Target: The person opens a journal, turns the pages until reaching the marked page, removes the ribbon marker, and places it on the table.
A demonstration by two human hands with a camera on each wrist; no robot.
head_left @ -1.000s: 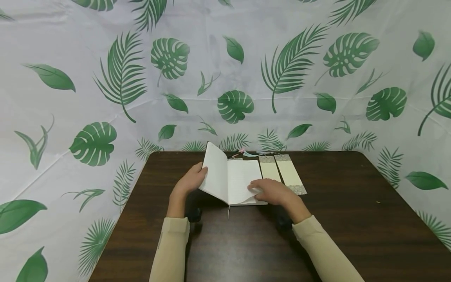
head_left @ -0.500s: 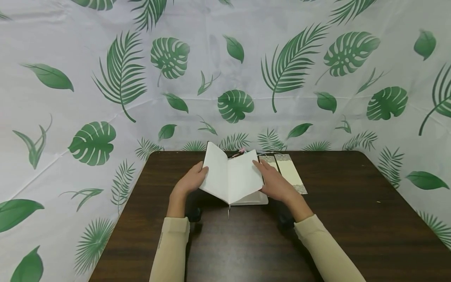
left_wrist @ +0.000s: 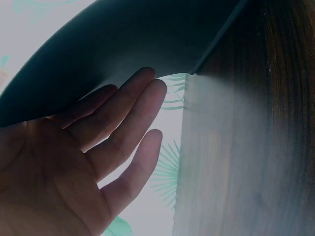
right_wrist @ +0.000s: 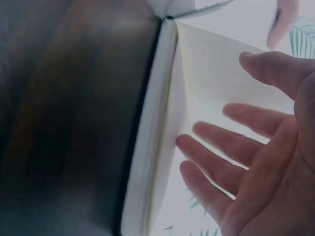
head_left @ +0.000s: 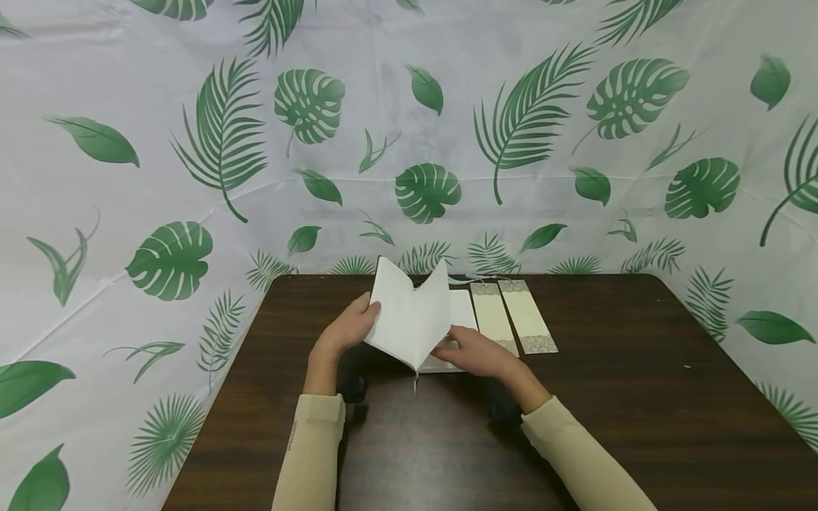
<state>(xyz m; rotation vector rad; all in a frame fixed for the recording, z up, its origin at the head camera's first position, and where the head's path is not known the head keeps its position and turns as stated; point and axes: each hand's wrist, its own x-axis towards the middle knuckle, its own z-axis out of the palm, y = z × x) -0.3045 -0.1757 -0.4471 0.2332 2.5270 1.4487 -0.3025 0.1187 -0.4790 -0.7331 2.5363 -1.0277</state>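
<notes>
A notebook with blank-looking white pages [head_left: 397, 309] lies open on the table, its left side raised. My left hand [head_left: 345, 326] grips that side, thumb on the page; in the left wrist view its fingers lie against the dark cover [left_wrist: 138, 39]. A turning leaf [head_left: 434, 312] stands up near the middle of the notebook. Beside the leaf's right face is my right hand [head_left: 476, 351], its fingertips at the lower part. The right wrist view has these fingers [right_wrist: 221, 142] spread and relaxed by the white leaf [right_wrist: 211, 59], pinching nothing.
Two cream bookmarks with patterned ends, a left one [head_left: 495, 319] and a right one [head_left: 527, 316], lie right of the notebook. Pale tassels [head_left: 473, 279] lie behind them. A thin ribbon [head_left: 416, 385] hangs from the notebook's spine. Leaf-printed cloth [head_left: 358, 156] rises behind the table [head_left: 639, 397].
My right hand lifted a leaf from the right side and swung it leftward; it now stands nearly upright. The right hand has since dropped lower and left. My left hand stays in place.
</notes>
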